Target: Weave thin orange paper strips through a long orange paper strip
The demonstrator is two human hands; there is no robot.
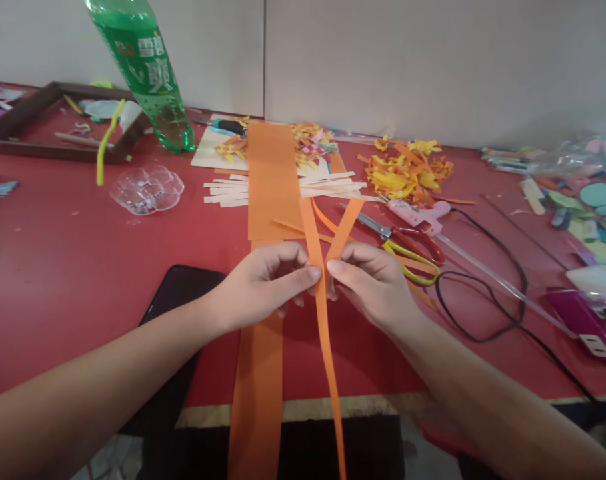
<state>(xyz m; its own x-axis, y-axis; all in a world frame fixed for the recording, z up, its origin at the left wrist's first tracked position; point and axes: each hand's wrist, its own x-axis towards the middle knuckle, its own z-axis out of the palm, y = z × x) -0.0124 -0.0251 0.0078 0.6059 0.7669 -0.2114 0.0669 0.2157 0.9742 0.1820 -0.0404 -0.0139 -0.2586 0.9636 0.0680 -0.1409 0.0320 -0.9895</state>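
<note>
My left hand point(277, 283) pinches a long, narrow orange paper strip point(327, 350) between thumb and fingers; its lower end hangs past the table's front edge. In my right hand point(373, 283) is a shorter orange paper strip point(347, 223), slanting up to the right. Both pinches nearly meet, and the strips come together between them in a V shape. Beneath my left hand lies a wide orange paper band point(273, 180), with more orange paper point(257, 393) running down over the edge. Scissors point(407, 247) with red and yellow handles rest just beyond my right hand.
A green bottle point(147, 80) stands near a clear flower-shaped dish point(147, 190). A dark phone point(177, 320) lies left. Pale strips point(227, 190), a pile of orange and yellow scraps point(407, 173), a pink glue gun point(420, 213) with its cord and a magenta power strip point(585, 320) occupy the red table.
</note>
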